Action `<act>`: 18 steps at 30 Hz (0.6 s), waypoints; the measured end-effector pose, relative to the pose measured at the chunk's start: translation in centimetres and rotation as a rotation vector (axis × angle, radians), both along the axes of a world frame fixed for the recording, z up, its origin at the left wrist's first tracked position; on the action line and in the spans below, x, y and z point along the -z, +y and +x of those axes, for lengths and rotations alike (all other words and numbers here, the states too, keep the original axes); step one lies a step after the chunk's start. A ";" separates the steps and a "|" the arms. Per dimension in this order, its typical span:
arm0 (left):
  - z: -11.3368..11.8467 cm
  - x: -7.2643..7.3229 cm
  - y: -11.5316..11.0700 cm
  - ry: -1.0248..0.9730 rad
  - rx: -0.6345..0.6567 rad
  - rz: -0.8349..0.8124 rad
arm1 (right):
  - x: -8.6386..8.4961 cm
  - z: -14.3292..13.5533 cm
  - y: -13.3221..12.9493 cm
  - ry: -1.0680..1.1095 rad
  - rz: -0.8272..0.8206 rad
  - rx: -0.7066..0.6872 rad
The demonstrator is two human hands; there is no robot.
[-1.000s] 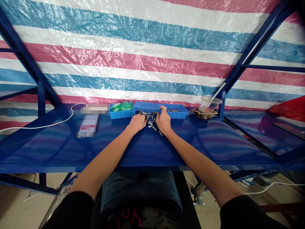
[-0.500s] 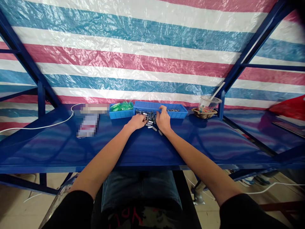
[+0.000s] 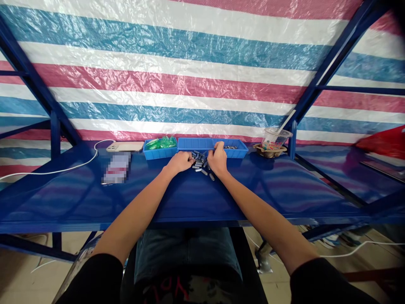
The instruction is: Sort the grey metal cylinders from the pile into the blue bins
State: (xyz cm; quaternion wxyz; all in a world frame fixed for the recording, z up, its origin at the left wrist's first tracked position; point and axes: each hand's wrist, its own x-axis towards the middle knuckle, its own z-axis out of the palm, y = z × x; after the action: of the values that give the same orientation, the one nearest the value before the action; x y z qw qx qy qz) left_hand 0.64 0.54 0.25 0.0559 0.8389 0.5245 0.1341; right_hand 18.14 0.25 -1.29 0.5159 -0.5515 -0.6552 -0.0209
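Several small metal cylinders (image 3: 199, 162) lie in a loose pile on the blue table (image 3: 190, 194). At the pile's left edge is my left hand (image 3: 182, 161), its fingers curled together; what they hold, if anything, is too small to name. My right hand (image 3: 217, 159) is on the pile's right side, in front of a long blue bin (image 3: 238, 153), thumb and fingers closed; anything between them is hidden. Small metal parts (image 3: 230, 147) lie in the bin's right section. To the left stands a smaller blue bin (image 3: 160, 153) with green plastic packets (image 3: 163, 142).
A phone (image 3: 125, 146) and a blurred flat item (image 3: 116, 168) lie at the left, near a white cable (image 3: 72, 168). A plastic cup with a straw (image 3: 274, 139) stands at the right by a blue frame post (image 3: 293, 137).
The long bin's left section, where cylinders showed before, now looks bare inside. The pile in front has shifted slightly. Both hands have stayed nearly in place.
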 end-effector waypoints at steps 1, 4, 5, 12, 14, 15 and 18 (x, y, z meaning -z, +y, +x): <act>0.0 -0.1 -0.1 -0.015 -0.013 0.017 | 0.0 0.1 0.0 0.010 0.003 0.008; 0.2 -0.6 -0.5 -0.059 -0.048 0.071 | -0.2 0.3 0.1 0.031 0.018 0.026; 0.3 -0.7 -0.6 -0.072 -0.058 0.087 | -0.3 0.3 0.1 0.037 0.025 0.032; 0.4 -1.7 -1.3 -0.151 -0.125 0.196 | -1.6 0.5 -0.1 0.089 0.070 0.085; 0.3 -1.9 -1.3 -0.178 -0.154 0.232 | -2.2 0.5 -0.2 0.104 0.080 0.095; 0.3 -1.9 -1.3 -0.189 -0.165 0.249 | -2.5 0.4 -0.3 0.110 0.086 0.096; 0.2 -2.0 -1.0 -0.206 -0.184 0.283 | -3.4 0.4 0.3 0.125 0.093 0.098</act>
State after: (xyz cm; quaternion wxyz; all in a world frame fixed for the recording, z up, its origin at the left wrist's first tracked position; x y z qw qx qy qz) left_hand 0.80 -0.43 2.27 -0.0217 0.7687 0.5664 0.2964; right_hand 18.51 0.54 2.16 0.5793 -0.5586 -0.5922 -0.0418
